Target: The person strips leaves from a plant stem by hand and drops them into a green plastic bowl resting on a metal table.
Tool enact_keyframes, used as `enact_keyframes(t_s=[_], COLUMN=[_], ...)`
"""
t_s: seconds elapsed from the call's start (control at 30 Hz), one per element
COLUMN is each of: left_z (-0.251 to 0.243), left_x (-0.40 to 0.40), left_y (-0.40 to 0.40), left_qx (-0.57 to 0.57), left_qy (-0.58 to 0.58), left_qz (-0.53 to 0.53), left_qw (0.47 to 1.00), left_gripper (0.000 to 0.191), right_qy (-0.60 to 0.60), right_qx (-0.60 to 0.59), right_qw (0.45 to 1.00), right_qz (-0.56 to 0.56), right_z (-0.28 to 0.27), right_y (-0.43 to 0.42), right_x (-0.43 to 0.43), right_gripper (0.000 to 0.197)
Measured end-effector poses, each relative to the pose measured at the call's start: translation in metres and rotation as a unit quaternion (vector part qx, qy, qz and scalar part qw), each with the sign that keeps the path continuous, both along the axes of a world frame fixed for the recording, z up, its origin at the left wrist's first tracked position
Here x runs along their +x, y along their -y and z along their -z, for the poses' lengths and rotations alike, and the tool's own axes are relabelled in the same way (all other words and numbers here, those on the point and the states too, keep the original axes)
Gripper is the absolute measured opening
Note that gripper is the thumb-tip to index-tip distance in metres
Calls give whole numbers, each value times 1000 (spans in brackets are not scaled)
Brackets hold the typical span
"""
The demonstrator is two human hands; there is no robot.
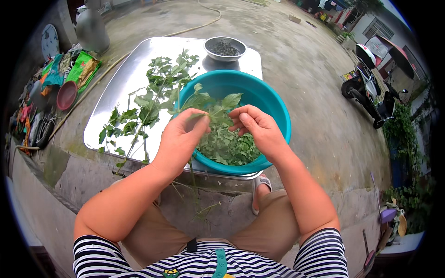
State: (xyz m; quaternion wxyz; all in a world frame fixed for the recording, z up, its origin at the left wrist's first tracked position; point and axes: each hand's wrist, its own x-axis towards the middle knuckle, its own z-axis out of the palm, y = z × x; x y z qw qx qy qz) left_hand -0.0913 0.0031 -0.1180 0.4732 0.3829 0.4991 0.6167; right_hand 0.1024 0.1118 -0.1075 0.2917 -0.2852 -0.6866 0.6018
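My left hand (189,133) grips a leafy green stem (205,100) between thumb and fingers, over the left side of a teal plastic basin (278,111). Leaves of this stem spread above the basin's middle. My right hand (255,127) hovers over the basin's right side, thumb and fingertips drawn near each other beside the leaves; whether a small piece sits between them is hidden. Plucked green leaves (226,146) cover the basin's bottom. Left of the basin, uncut leafy stalks (153,100) lie on a shiny metal tabletop (118,87).
A steel bowl (226,48) holding dark bits stands at the table's far edge. A hose (94,83) crosses the concrete ground. At left are a reddish plastic bowl (67,95) and bags (81,71); at right, a parked scooter (368,87). Plant scraps (205,210) lie below the table.
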Motion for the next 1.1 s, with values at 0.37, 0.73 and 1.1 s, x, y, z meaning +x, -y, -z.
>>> enact_keyframes(t_s=[0.37, 0.73, 1.1], left_z=[7, 0, 1], left_x=[6, 13, 24], left_y=[-2, -6, -6], left_qx=[-40, -45, -83], left_qy=[19, -15, 38], left_qz=[31, 3, -5], left_qw=[999, 999, 996], left_gripper=[12, 15, 14], right_qy=[97, 159, 72], right_qx=[-62, 157, 94], right_qw=[993, 974, 992], right_qz=[-41, 28, 52], right_z=[-5, -10, -8], right_y=[11, 22, 13], right_x=[14, 11, 14], right_gripper=[25, 17, 13])
